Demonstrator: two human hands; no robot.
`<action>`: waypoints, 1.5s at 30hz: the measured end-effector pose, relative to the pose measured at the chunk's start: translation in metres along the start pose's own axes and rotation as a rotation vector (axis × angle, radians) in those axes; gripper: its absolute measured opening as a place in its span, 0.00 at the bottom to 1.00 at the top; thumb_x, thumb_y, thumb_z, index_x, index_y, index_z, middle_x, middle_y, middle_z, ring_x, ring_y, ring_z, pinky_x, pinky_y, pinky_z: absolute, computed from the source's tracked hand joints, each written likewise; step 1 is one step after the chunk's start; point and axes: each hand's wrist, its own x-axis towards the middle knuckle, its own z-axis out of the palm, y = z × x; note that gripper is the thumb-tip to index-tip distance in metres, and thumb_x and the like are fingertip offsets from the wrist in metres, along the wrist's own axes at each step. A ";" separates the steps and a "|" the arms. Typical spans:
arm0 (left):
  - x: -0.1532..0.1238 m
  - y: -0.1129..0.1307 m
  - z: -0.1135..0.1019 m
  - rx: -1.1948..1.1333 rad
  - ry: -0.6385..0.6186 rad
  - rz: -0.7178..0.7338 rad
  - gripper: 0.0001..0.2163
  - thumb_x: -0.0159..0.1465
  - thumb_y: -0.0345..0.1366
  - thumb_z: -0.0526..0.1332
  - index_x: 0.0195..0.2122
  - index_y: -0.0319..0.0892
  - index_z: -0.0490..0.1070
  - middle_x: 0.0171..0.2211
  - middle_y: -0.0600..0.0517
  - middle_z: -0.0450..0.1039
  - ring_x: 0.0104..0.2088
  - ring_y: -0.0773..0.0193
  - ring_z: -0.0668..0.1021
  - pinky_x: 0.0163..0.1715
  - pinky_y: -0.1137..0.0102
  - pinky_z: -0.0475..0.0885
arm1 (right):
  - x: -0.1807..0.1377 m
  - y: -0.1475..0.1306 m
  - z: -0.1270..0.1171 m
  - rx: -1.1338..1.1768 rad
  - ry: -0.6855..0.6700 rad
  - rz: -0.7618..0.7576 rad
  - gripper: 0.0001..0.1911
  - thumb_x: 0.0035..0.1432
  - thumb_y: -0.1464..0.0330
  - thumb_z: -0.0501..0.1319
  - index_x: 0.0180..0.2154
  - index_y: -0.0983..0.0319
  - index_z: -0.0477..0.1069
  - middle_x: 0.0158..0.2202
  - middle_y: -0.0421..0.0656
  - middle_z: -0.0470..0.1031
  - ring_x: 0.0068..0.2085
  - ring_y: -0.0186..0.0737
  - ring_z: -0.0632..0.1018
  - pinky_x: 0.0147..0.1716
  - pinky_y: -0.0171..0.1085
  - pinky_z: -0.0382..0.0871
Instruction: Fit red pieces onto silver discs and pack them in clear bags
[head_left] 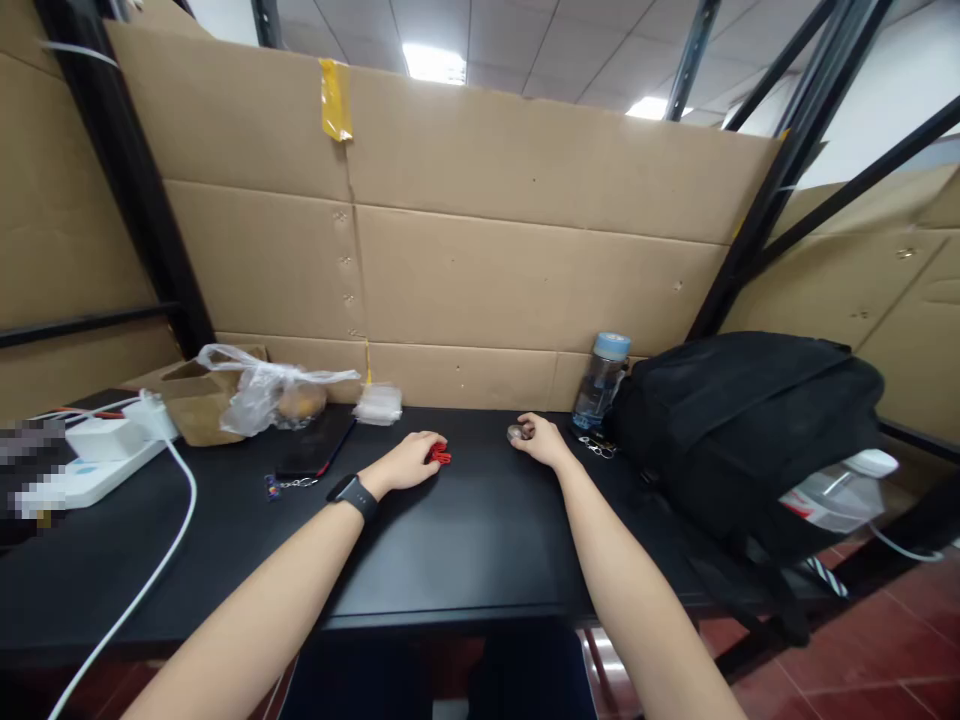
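My left hand [411,460], with a dark watch on its wrist, is closed around a small red bundle [439,455] that looks like cord, low over the black tabletop. Its fingers partly hide the bundle. Farther right, my right hand [541,441] grips a small round greyish object [516,434] between thumb and fingers. It may be a little roll or a lidded tin; its kind is too small to make out. The two hands are apart, with bare tabletop [472,530] between them.
A blue-lidded water bottle [600,385], keys [598,446] and a black backpack [750,430] stand at right. On the left are a clear plastic bag [262,395], a dark pouch [313,448], a stack of clear packets [378,403] and a power strip [105,470] with a white cable. Cardboard [465,270] walls the back.
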 end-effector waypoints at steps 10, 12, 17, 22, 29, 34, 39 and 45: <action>0.001 0.008 0.001 -0.111 -0.039 -0.037 0.33 0.60 0.44 0.62 0.66 0.39 0.60 0.61 0.40 0.68 0.60 0.50 0.73 0.60 0.61 0.67 | -0.006 -0.021 0.000 -0.014 -0.126 -0.034 0.32 0.44 0.61 0.72 0.52 0.60 0.72 0.42 0.44 0.79 0.44 0.43 0.79 0.47 0.40 0.70; -0.001 0.003 -0.005 -0.044 -0.074 -0.134 0.41 0.57 0.52 0.64 0.68 0.37 0.56 0.66 0.36 0.60 0.66 0.43 0.65 0.64 0.54 0.61 | -0.009 -0.024 -0.006 -0.144 -0.168 0.023 0.39 0.44 0.54 0.72 0.57 0.58 0.69 0.54 0.50 0.75 0.55 0.52 0.74 0.55 0.49 0.66; -0.010 -0.012 -0.019 0.074 -0.226 -0.334 0.53 0.49 0.69 0.62 0.71 0.43 0.52 0.72 0.39 0.44 0.71 0.34 0.48 0.65 0.39 0.48 | -0.015 -0.027 -0.021 -0.394 -0.381 0.239 0.57 0.42 0.34 0.63 0.68 0.53 0.55 0.73 0.52 0.44 0.71 0.68 0.48 0.62 0.70 0.43; -0.012 -0.018 -0.022 0.077 -0.298 -0.336 0.53 0.48 0.72 0.59 0.71 0.49 0.51 0.73 0.43 0.41 0.71 0.34 0.46 0.64 0.37 0.48 | -0.015 -0.029 -0.023 -0.411 -0.462 0.282 0.61 0.40 0.31 0.60 0.70 0.50 0.49 0.75 0.49 0.37 0.72 0.67 0.41 0.62 0.72 0.39; -0.010 -0.015 -0.023 0.072 -0.311 -0.333 0.54 0.48 0.72 0.59 0.72 0.49 0.51 0.73 0.45 0.42 0.71 0.33 0.45 0.65 0.37 0.47 | -0.015 -0.033 -0.024 -0.413 -0.474 0.279 0.62 0.39 0.31 0.60 0.70 0.50 0.49 0.75 0.49 0.37 0.72 0.67 0.42 0.63 0.71 0.40; -0.010 -0.018 -0.021 0.067 -0.295 -0.325 0.55 0.48 0.72 0.59 0.72 0.48 0.48 0.73 0.44 0.42 0.71 0.34 0.46 0.64 0.38 0.48 | -0.015 -0.033 -0.025 -0.419 -0.467 0.274 0.60 0.41 0.31 0.60 0.70 0.49 0.50 0.74 0.49 0.39 0.72 0.68 0.43 0.63 0.70 0.41; -0.011 -0.011 -0.020 0.046 -0.228 -0.281 0.53 0.50 0.67 0.63 0.72 0.49 0.46 0.72 0.41 0.47 0.70 0.35 0.52 0.64 0.39 0.49 | -0.017 -0.035 -0.023 -0.381 -0.386 0.227 0.59 0.41 0.34 0.64 0.69 0.51 0.52 0.73 0.52 0.46 0.70 0.69 0.50 0.62 0.68 0.47; -0.005 0.011 -0.014 0.010 0.056 -0.012 0.24 0.60 0.51 0.65 0.57 0.56 0.71 0.65 0.49 0.61 0.65 0.46 0.63 0.61 0.51 0.58 | -0.016 -0.041 -0.015 -0.172 -0.208 -0.014 0.39 0.52 0.51 0.68 0.62 0.53 0.64 0.62 0.48 0.69 0.63 0.55 0.68 0.61 0.55 0.58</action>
